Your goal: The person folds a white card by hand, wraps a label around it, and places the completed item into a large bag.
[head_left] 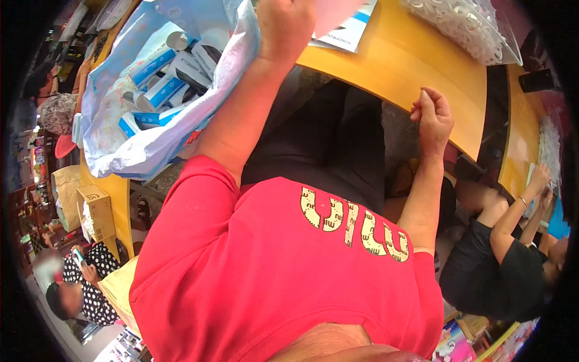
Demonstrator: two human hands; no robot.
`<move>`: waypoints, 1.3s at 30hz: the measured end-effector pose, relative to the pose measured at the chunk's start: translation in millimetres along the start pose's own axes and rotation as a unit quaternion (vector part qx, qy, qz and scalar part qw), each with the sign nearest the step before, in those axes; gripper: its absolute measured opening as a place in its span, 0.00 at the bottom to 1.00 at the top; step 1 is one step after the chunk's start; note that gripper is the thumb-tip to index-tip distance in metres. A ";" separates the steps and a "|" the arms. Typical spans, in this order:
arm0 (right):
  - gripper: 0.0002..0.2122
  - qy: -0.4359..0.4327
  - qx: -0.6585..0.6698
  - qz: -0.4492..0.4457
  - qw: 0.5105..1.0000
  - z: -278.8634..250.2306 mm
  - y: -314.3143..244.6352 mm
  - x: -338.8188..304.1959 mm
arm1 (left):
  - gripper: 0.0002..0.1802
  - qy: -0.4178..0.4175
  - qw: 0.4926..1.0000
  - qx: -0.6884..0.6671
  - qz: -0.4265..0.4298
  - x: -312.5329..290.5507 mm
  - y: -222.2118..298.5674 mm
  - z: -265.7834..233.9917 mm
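Hands (283, 30) (435, 120) apart, left near printed sheets (353, 37); shirt (265, 265) lettered.

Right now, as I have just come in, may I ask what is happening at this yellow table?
A person in a red short-sleeved shirt is at a smooth yellow table. Their left hand, partly cut off at the top, is beside a flat pale pink thing; whether it grips this is unclear. Their right hand is loosely curled near the table edge, with nothing visible in it. On the left, an open whitish plastic bag holds blue-and-white tubes.
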State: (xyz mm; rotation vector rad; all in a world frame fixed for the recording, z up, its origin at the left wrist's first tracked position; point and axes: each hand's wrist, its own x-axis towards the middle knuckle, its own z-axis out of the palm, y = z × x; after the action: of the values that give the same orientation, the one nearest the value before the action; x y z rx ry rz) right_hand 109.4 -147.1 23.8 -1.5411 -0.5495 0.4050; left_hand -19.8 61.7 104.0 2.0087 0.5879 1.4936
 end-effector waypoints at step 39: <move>0.14 -0.035 -0.513 -0.310 0.800 28.7 20.7 6.7 | 0.11 -0.318 0.661 -0.486 -0.475 -56.6 -42.6 81.5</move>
State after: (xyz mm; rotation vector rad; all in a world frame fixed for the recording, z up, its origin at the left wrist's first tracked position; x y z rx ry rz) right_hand 100.5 -119.7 2.3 -2.2182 -1.4351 -0.4500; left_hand 41.8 42.6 17.4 0.8970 0.2929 0.2146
